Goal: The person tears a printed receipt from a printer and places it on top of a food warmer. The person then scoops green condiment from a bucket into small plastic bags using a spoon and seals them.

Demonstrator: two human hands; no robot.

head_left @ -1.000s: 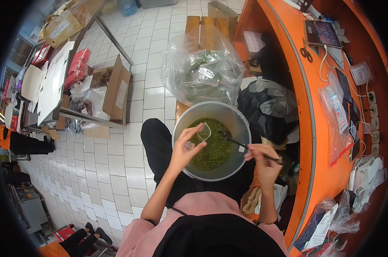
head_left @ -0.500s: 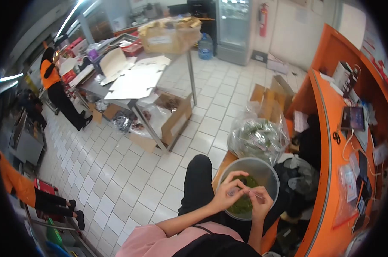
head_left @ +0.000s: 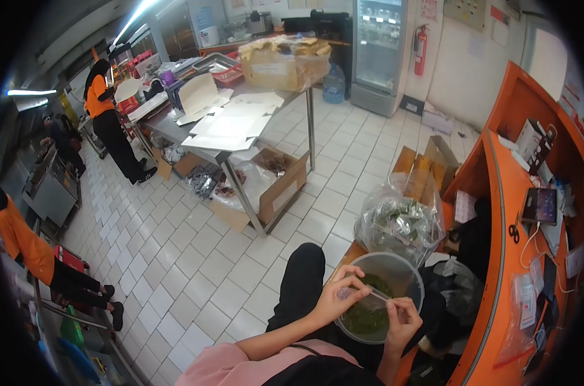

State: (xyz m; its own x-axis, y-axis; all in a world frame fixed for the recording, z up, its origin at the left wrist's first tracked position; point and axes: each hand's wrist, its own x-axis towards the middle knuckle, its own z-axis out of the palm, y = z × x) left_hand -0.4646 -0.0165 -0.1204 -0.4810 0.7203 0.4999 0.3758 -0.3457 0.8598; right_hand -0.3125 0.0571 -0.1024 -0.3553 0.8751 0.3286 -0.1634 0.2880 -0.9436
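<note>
A grey translucent bucket (head_left: pixel 413 278) stands before me with a mass of green, leaf-like food (head_left: pixel 368 320) inside. Above its opening, a small clear plastic bag (head_left: pixel 377 294) is stretched between my hands. My left hand (head_left: pixel 339 298) has its fingers curled round one part of the plastic. The far edge is pinched between the thumb and fingers of my right hand (head_left: pixel 403 320). Whether anything is inside the plastic I cannot tell. Just beyond the bucket sits a large clear bag of green leaves (head_left: pixel 401 222).
An orange counter (head_left: pixel 498 257) with a tablet (head_left: pixel 540 206) and scissors (head_left: pixel 513 233) curves along my right. Ahead is a metal table (head_left: pixel 226 154) with flat cardboard and a carton (head_left: pixel 285 64). Two people in orange shirts (head_left: pixel 101 96) stand at the left; another person is farther back.
My hands have moved apart, drawing the clear plastic out between them. My view has shifted, so the room sits lower and farther right.
</note>
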